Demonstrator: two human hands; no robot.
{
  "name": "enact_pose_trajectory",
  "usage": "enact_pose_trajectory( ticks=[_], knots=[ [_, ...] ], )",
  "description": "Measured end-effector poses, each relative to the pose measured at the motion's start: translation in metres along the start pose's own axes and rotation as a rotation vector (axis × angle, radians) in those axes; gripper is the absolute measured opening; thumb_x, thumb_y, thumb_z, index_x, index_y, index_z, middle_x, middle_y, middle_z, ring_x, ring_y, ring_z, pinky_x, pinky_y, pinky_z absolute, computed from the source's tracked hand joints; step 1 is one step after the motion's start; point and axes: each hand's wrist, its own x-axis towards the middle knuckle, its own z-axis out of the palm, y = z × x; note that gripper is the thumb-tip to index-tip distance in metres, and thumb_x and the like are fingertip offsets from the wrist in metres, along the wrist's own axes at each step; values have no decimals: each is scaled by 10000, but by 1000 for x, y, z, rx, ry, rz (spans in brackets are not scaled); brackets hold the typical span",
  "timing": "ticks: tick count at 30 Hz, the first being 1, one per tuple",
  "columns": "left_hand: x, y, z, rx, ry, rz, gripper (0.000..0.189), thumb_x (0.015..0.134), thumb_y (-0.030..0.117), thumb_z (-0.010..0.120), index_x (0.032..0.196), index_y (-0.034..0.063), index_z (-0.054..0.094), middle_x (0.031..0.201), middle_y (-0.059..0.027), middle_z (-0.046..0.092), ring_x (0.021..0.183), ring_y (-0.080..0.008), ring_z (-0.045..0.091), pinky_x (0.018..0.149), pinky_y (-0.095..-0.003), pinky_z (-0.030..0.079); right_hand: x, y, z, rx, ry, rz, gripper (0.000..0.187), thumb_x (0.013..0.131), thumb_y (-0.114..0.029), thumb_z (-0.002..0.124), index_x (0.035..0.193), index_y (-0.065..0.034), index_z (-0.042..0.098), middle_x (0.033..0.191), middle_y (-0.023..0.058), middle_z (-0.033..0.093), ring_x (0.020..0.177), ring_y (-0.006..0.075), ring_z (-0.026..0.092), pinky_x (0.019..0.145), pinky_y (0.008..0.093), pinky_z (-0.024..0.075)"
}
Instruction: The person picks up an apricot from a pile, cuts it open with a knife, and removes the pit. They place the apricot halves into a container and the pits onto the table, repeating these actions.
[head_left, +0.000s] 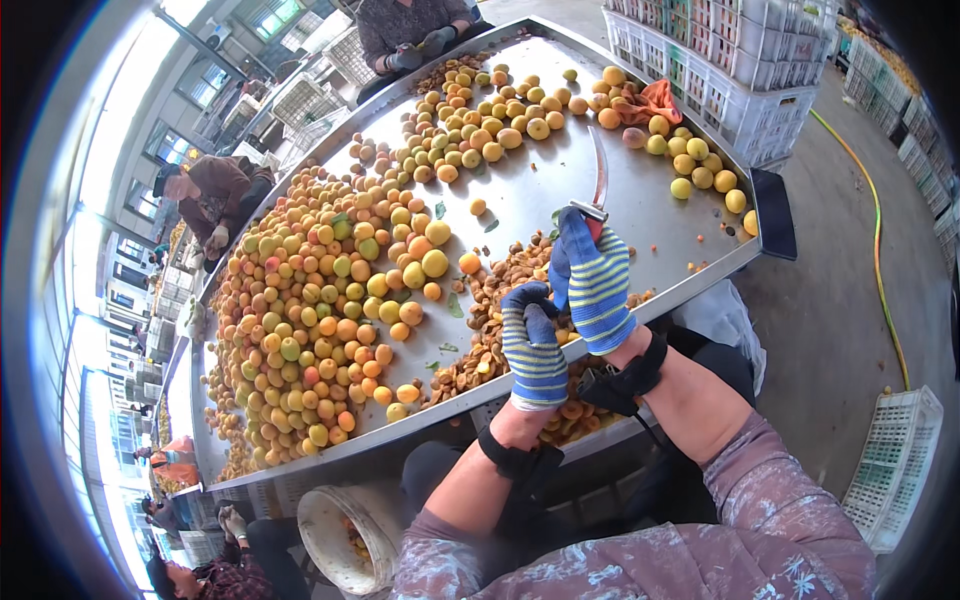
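Both my hands wear blue-and-yellow striped gloves and meet near the table's front edge. My right hand (596, 281) is closed on the red handle of a knife with a curved blade (600, 161), which points up and away. My left hand (534, 345) is beside it, its fingers curled; whether a fruit is inside cannot be told. Beneath and behind the hands lies a heap of apricot pits (480, 352). A large pile of apricots (300, 315) covers the left of the metal table (645, 247). Halved fruit (574, 424) lies in a container below the edge.
Stacked white plastic crates (712, 82) stand beyond the table's right side. An orange cloth (652, 103) lies among apricots. A white bucket (349, 540) is at lower left, a crate (892, 465) and hose (870, 187) at right. Several people work around.
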Motion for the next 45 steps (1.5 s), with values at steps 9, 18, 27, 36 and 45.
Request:
enact_pose_trajectory(
  ticks=[9, 18, 27, 36, 45],
  knots=[
    [4, -4, 0, 122, -1, 52, 179, 982, 146, 401, 1060, 46, 527, 954, -21, 562, 880, -75, 509, 780, -246, 440, 6, 22, 6, -255, -7, -254, 294, 922, -327, 597, 729, -108, 560, 547, -88, 411, 481, 1, 350, 429, 201, 278],
    [12, -13, -9, 72, 38, 10, 274, 994, 254, 391, 1070, 30, 529, 898, -35, 556, 839, -104, 506, 808, -275, 419, 30, 29, -7, 267, 127, 352, 407, 952, -391, 509, 626, -216, 339, 477, -86, 267, 357, 64, 250, 350, 256, 203],
    [17, -18, -17, 34, 37, 39, 221, 993, 178, 376, 1036, 21, 524, 899, -28, 552, 815, -96, 509, 783, -262, 439, 36, 49, -10, 370, 192, 430, 396, 965, -369, 483, 630, -223, 330, 497, -84, 243, 374, 71, 210, 374, 261, 184],
    [17, -15, -22, 47, 29, 112, 209, 994, 202, 389, 995, 26, 503, 902, -34, 534, 799, -101, 497, 770, -261, 434, 31, 51, -5, 436, 241, 540, 358, 960, -374, 473, 672, -180, 385, 519, -43, 311, 378, 102, 263, 369, 284, 219],
    [20, -11, -19, -63, 27, 74, 197, 987, 218, 417, 989, 56, 530, 881, -18, 527, 830, -105, 480, 808, -278, 408, 31, 44, -6, 527, 101, 509, 334, 950, -352, 491, 683, -185, 381, 509, -60, 295, 380, 92, 273, 376, 278, 233]
  ],
)
